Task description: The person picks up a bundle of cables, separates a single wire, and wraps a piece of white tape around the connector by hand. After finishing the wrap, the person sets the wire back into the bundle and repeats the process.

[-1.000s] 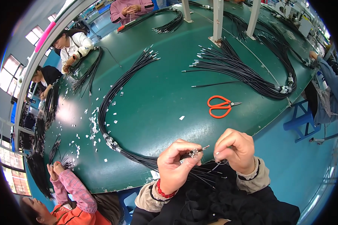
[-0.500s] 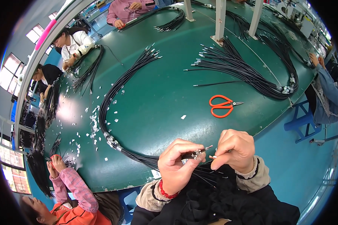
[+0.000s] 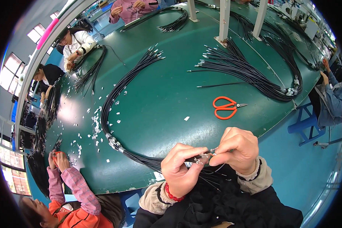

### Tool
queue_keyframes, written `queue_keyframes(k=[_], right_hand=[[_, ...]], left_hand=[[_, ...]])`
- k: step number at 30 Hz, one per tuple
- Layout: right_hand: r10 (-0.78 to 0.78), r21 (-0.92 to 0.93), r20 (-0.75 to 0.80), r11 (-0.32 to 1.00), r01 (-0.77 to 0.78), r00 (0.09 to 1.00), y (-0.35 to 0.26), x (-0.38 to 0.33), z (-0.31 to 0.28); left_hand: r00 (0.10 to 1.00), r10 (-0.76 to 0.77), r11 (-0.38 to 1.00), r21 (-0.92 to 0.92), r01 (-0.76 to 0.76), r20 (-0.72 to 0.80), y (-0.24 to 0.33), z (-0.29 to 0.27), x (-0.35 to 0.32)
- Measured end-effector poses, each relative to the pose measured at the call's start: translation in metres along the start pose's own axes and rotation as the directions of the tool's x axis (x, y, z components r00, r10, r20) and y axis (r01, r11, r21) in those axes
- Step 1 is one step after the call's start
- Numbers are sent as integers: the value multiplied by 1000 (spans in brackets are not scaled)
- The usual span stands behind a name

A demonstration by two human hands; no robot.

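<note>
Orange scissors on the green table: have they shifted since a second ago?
No. The orange scissors lie at the same spot on the green table, just short of the black cable bundle, blades pointing right; only the view shifts slightly.

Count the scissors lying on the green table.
1. The orange-handled scissors lie on the green table, ahead of the right hand and left hand. Others may be hidden under the black cable bundles.
</note>
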State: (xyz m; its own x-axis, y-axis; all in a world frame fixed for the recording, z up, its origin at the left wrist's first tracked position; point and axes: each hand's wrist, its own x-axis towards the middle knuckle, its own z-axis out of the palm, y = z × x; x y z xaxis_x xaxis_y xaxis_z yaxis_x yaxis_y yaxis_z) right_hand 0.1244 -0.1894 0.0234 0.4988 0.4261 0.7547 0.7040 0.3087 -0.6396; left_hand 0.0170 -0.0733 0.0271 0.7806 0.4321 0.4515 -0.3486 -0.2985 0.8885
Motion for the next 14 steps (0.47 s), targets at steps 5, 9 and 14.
queue_keyframes(k=[5, 9, 14], right_hand=[[-11, -66, -36, 998, 9, 999, 1, 0, 3], [14, -113, -41, 993, -19, 999, -4, 3, 4], [48, -57, 50, 997, -45, 998, -4, 0, 4]], left_hand=[[999, 30, 999, 12, -30, -14, -5, -1, -3], [999, 25, 1000, 12, -25, -39, -9, -2, -6], [991, 130, 989, 68, -128, -25, -11, -4, -5]])
